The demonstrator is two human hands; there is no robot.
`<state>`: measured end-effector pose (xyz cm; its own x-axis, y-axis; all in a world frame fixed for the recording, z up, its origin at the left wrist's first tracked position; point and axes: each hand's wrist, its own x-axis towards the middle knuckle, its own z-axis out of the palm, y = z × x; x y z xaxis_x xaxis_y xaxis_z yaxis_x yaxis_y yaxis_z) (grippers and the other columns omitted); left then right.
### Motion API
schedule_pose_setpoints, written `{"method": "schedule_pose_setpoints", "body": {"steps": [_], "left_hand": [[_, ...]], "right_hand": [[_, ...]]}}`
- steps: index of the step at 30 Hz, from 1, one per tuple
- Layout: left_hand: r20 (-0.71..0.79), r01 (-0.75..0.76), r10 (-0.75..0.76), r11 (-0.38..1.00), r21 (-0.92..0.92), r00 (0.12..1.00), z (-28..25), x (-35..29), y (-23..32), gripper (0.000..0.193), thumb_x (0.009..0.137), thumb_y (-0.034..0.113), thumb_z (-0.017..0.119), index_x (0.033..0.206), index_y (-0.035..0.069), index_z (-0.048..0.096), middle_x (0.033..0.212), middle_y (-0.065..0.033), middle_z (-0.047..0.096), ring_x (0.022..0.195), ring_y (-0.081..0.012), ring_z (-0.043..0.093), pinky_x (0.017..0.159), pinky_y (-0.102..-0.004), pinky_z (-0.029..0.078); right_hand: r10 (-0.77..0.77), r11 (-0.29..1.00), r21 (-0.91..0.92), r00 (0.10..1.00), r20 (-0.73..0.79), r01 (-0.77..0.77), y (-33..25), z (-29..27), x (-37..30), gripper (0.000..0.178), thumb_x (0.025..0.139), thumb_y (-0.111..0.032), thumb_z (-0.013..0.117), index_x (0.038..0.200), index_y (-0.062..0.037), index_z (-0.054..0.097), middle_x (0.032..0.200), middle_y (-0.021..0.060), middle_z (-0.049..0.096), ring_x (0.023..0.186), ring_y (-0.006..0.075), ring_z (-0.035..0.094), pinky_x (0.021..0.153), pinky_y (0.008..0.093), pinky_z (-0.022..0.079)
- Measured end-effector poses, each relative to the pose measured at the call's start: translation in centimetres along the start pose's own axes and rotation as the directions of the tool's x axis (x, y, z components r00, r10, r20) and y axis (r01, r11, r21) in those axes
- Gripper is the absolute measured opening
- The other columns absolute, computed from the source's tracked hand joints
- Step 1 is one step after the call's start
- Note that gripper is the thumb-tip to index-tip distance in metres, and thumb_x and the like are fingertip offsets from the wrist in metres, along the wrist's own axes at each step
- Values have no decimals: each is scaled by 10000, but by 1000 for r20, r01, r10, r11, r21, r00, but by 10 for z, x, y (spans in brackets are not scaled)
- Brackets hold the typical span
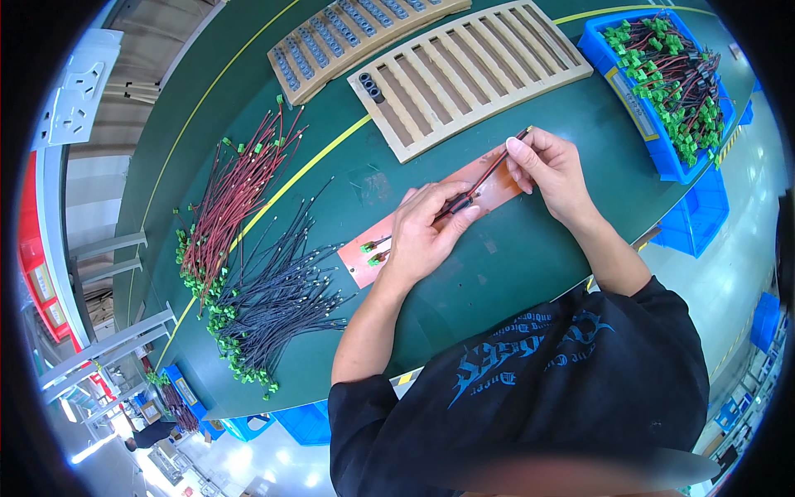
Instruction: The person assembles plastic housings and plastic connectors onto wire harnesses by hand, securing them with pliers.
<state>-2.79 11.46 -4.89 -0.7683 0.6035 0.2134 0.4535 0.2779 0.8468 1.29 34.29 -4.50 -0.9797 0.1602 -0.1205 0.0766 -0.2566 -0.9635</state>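
My left hand (pixel 426 228) is closed round a black cylindrical part with wires. Two green connectors (pixel 373 251) on wire ends stick out past its left side. From the black part, a red and black wire pair (pixel 490 172) runs up to the right. My right hand (pixel 548 170) pinches the upper end of these wires between thumb and forefinger. Beneath both hands lies a long copper-coloured strip (pixel 358 269) on the green table (pixel 464 298). The fingers partly cover the black part.
Red wires (pixel 240 199) and black wires (pixel 281 290) with green connectors lie heaped at left. Beyond my hands are a slotted wooden rack (pixel 431 137) holding one dark piece (pixel 371 88), and a filled rack (pixel 331 37). A blue bin (pixel 648 137) of wire assemblies stands at right.
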Motion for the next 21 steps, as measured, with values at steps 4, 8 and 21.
{"method": "schedule_pose_setpoints", "body": {"steps": [4,8,21], "left_hand": [[-32,-36,34,998,-55,999,2,0,-8,213,903,127,714,1090,25,695,865,-86,684,750,-235,635,714,-337,456],[28,177,-176,945,-275,984,1,-3,-3,158,970,109,649,1088,15,695,861,-56,677,731,-143,621,664,-287,478],[75,131,-119,976,-173,990,-6,-1,0,275,955,124,701,1190,-5,639,928,-52,690,794,-86,599,737,-245,502]], "right_hand": [[-46,997,-68,999,-11,45,4,1,-1,225,1024,-195,612,868,-33,607,707,13,591,549,51,487,487,211,408],[-65,993,-96,998,-15,64,5,4,-3,220,1025,-197,610,879,-32,602,724,15,595,565,54,498,498,214,419],[-112,990,94,993,33,108,5,16,-7,245,1058,-222,542,921,-27,601,879,60,610,673,100,556,618,240,473]]}}
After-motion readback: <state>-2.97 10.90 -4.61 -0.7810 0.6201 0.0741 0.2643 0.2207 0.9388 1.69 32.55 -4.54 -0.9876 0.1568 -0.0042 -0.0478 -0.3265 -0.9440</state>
